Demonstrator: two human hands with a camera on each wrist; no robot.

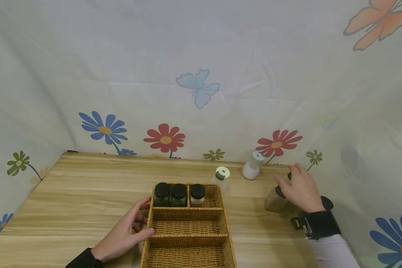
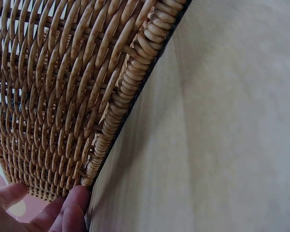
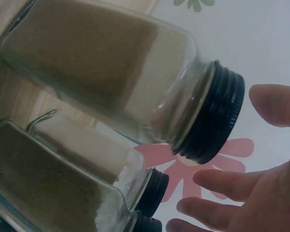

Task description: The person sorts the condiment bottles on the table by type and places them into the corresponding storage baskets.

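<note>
Fingers of my left hand (image 1: 122, 236) rest, loosely bent, against the outer left wall of a brown, rectangular, woven wicker basket (image 1: 187, 214), with the thumb at its left rim. My right hand (image 1: 299, 190) is open at the right of the scene, thumb and fingers spread around the black screw lid (image 3: 210, 116) of a clear glass jar of brown powder (image 3: 101, 58), with a gap between skin and lid. Just beside that jar are a clear jar of paler powder (image 3: 82, 145) and a clear jar of dark, greenish-brown contents (image 3: 48, 179), both black-lidded.

The basket sits on the table between my hands, divided into three rows. Its far row is split in two: the left cell holds two black-lidded jars of dark green contents (image 1: 171, 195), and the right cell a black-lidded jar of pale contents (image 1: 197, 195). Beyond the basket's far right corner is a clear, white-capped shaker (image 1: 222, 176); farther right, near a white cloth printed with flowers and butterflies (image 1: 137, 96), stands another white-capped shaker with white contents (image 1: 252, 169). Everything rests on a light wood-grain table (image 1: 73, 197).
</note>
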